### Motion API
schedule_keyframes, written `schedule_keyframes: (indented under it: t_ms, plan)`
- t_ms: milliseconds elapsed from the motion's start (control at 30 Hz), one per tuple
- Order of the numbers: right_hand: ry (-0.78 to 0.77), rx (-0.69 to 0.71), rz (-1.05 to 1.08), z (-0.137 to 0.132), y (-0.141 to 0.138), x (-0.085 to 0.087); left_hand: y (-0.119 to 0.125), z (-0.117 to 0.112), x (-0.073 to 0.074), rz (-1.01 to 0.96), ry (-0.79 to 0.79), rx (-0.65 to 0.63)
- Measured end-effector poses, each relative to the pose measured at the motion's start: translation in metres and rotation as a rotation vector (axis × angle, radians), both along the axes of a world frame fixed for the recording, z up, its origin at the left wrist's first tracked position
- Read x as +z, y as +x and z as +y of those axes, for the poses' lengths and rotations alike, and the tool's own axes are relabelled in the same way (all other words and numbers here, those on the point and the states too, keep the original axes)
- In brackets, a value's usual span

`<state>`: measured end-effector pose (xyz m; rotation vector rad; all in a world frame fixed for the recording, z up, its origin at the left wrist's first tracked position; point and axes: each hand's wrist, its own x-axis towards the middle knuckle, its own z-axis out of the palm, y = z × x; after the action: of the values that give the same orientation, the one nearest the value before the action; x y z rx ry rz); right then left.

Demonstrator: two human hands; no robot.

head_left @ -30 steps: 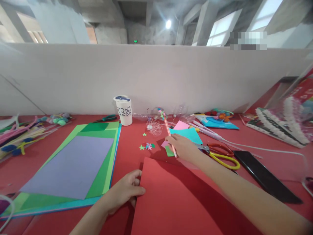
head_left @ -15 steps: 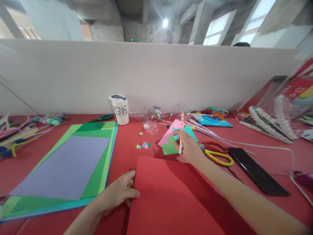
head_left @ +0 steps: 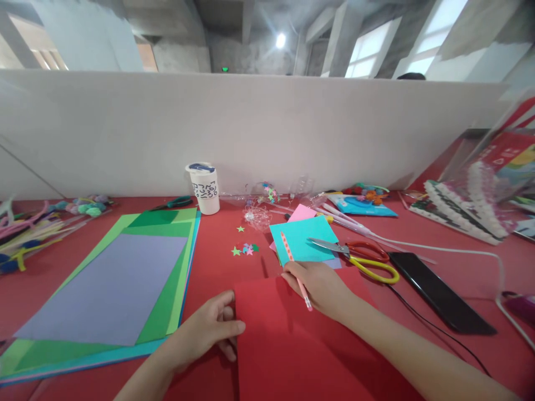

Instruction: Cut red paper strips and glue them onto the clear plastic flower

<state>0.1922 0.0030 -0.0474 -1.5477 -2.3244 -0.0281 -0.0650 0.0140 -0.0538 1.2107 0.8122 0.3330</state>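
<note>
A large sheet of red paper lies in front of me on the red table, one edge lifted. My left hand pinches its left edge between thumb and fingers. At the far edge of the sheet is my right hand, closed around a pink patterned pencil that slants up to the left. Its fingertips touch the red sheet; whether they also grip it I cannot tell. Just beyond, a turquoise piece of paper lies on other small coloured pieces, with the blades of red-and-yellow-handled scissors over it.
Coloured sheets topped by a lilac one lie to the left. A white cup stands near the white partition. Small paper stars lie mid-table. A black phone and a white cable are on the right.
My right hand has drawn back from the small coloured papers to the red sheet's far edge, tilting the pencil. The turquoise piece and scissor blades are now uncovered. My left hand stays at the edge.
</note>
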Motion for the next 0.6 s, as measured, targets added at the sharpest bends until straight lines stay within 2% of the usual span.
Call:
schedule_keyframes:
  t_ms: [100, 200, 300, 467, 533, 600]
  plan:
    - [-0.014, 0.010, -0.020, -0.002, 0.000, -0.001, 0.002, 0.001, -0.005, 0.036, 0.053, 0.085]
    - [-0.009, -0.050, -0.018, 0.001, -0.004, 0.000, 0.003, 0.002, -0.008, 0.052, 0.048, 0.128]
    - [-0.012, -0.096, -0.007, 0.007, -0.011, 0.003, 0.005, 0.002, -0.008, 0.011, 0.040, 0.130]
    - [-0.052, -0.090, -0.062, 0.008, -0.017, -0.001, 0.007, 0.001, -0.007, -0.003, 0.072, 0.080]
    - [-0.057, -0.087, -0.099, 0.008, -0.012, -0.004, 0.007, -0.001, -0.007, 0.118, 0.246, 0.155]
    - [-0.060, -0.088, -0.130, 0.009, -0.002, -0.007, 0.009, -0.006, -0.006, 0.273, 0.568, 0.217]
